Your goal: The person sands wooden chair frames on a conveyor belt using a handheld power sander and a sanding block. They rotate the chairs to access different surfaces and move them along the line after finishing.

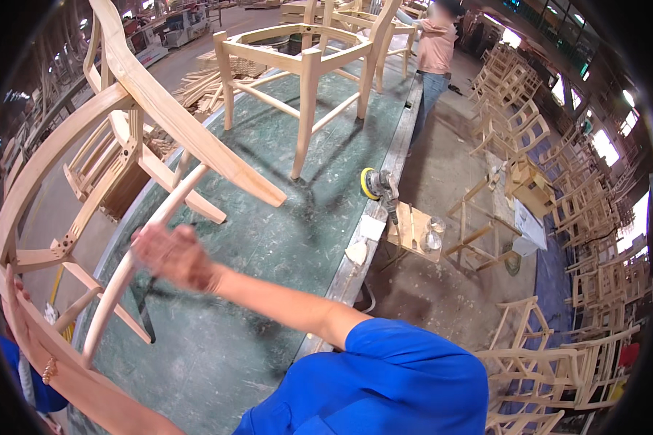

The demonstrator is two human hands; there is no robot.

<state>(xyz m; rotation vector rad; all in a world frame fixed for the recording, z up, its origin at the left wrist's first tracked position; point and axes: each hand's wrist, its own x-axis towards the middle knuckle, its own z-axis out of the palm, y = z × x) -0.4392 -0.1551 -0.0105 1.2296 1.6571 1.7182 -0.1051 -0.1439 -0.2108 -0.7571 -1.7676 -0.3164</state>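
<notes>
An unfinished pale wooden chair frame [134,109] lies tilted on the green worktable [268,239] at the left, legs and curved rails pointing my way. My left hand [16,301] grips a curved rail of the frame at the far left edge; a bracelet shows on that wrist. My right hand [170,254] reaches out from a blue sleeve and rests against a long rounded leg [134,261] of the frame. It is blurred by motion, its fingers look spread, and I see nothing held in it.
A second bare chair frame [305,61] stands upright farther back on the table. A sander with a yellow pad [375,185] lies at the table's right edge, a small wooden stand [413,232] beside it. A person in a pink top [435,51] stands behind. Stacked chair frames [588,283] fill the right.
</notes>
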